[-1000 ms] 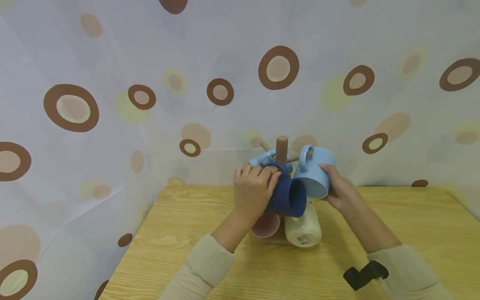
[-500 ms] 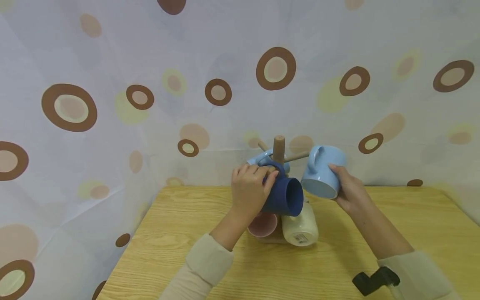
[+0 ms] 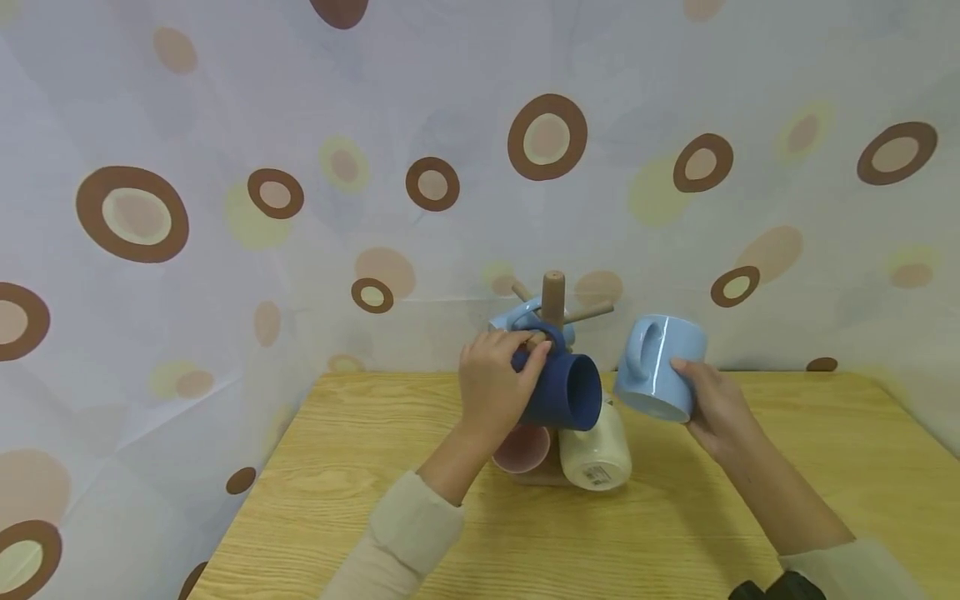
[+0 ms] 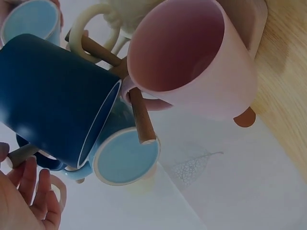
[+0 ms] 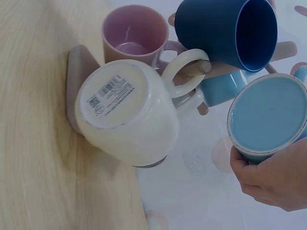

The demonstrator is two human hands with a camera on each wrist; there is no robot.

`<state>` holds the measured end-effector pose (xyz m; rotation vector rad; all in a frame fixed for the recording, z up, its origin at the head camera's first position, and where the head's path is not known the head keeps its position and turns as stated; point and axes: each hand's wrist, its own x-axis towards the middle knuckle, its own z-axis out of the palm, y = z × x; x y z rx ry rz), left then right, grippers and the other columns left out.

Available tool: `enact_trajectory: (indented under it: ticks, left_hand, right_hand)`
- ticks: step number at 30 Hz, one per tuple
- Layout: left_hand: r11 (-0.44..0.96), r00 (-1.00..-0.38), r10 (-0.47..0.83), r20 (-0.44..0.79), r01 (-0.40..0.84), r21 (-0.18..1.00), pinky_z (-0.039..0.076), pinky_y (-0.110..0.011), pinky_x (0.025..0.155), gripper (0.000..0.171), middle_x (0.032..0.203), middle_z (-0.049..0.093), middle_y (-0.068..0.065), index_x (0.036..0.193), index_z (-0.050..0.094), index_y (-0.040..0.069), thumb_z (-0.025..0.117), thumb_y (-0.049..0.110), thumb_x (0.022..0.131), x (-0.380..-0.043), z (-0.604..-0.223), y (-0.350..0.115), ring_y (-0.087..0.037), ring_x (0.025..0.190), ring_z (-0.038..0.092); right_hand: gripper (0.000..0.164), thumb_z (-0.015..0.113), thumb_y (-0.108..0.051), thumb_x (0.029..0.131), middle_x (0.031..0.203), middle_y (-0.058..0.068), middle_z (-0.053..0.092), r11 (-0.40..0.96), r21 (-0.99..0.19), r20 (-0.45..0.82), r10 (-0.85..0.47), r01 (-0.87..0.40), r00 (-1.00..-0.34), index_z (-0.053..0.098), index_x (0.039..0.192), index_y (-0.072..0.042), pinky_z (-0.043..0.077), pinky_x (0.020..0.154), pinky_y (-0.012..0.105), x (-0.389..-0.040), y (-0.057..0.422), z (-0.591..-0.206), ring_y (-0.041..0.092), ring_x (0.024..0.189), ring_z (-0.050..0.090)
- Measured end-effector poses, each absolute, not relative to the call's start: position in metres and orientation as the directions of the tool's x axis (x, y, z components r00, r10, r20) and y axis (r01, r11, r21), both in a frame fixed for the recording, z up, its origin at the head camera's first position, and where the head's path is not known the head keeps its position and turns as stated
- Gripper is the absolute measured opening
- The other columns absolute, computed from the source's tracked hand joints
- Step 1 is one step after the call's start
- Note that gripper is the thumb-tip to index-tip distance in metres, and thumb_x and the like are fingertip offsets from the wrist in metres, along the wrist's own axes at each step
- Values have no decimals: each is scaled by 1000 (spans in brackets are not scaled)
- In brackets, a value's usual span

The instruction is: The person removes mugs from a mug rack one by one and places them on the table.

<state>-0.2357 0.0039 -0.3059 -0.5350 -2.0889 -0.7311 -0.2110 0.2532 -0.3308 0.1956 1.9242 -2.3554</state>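
Observation:
A wooden mug tree point(image 3: 553, 296) stands on the table with mugs hung on its pegs. My left hand point(image 3: 491, 382) pinches the end of the peg point(image 4: 21, 155) that carries a dark blue mug point(image 3: 557, 396). To the right of the tree, my right hand point(image 3: 720, 408) grips a light blue mug point(image 3: 660, 367) by its body, clear of the pegs, handle facing left. Its base point(image 5: 268, 114) shows in the right wrist view. Another light blue mug point(image 4: 128, 155) hangs behind the dark blue one. Lower down hang a pink mug point(image 4: 192, 52) and a cream mug point(image 5: 129, 115).
One upper peg point(image 3: 592, 312) of the tree is bare and points right. The tree's base point(image 5: 79, 86) sits on a wood-grain table point(image 3: 360, 467). A pale cloth point(image 3: 300, 108) printed with brown rings hangs right behind the table.
My right hand has drawn the light blue mug off the upper right peg, moving it right and slightly down, and the mug now sits more upright. My left hand keeps its place on the tree.

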Motion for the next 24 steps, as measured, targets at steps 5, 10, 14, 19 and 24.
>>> enact_trajectory:
  ticks: [5, 10, 14, 19, 24]
  left_hand:
    - [644, -554, 77, 829, 662, 382, 48, -25, 67, 21, 81, 68, 0, 89, 69, 10, 63, 29, 83, -234, -310, 2, -13, 77, 61]
    - [564, -524, 34, 851, 713, 417, 49, -24, 69, 19, 82, 66, -4, 91, 68, 6, 63, 23, 83, -228, -318, -2, -14, 78, 59]
    - [521, -485, 11, 875, 750, 409, 49, -24, 71, 18, 84, 65, -5, 92, 68, 5, 65, 19, 82, -221, -325, -4, -15, 80, 59]
    - [506, -334, 49, 941, 821, 265, 49, -21, 68, 19, 84, 64, -7, 90, 68, 4, 64, 21, 82, -206, -336, 1, -17, 79, 59]
    - [409, -291, 79, 953, 882, 236, 46, -18, 72, 21, 83, 64, -5, 89, 67, 4, 60, 24, 86, -192, -345, 11, -15, 79, 59]
  right_hand:
    - [81, 41, -34, 94, 148, 18, 1, -175, -978, -109, -16, 110, -994, -18, 141, -4, 27, 109, 34, -203, 256, -341, 32, 136, 12]
    - [81, 43, -31, 93, 148, 20, -3, -132, -988, -73, -22, 76, -997, -16, 142, -5, 45, 86, 16, -195, 257, -350, 28, 128, 25]
    - [81, 47, -23, 92, 142, 21, 11, -135, -991, -22, -16, 24, -1000, -13, 142, -2, 46, 79, 14, -191, 257, -357, 5, 105, 47]
    - [81, 51, -15, 90, 132, 11, 29, -105, -994, 5, 9, -6, -1000, -8, 143, -3, 47, 77, 16, -185, 257, -364, -6, 91, 52]
    - [63, 52, -7, 89, 107, -17, 48, -122, -987, 103, 23, -105, -994, 16, 141, -12, 49, 75, 17, -179, 257, -372, -4, 92, 54]
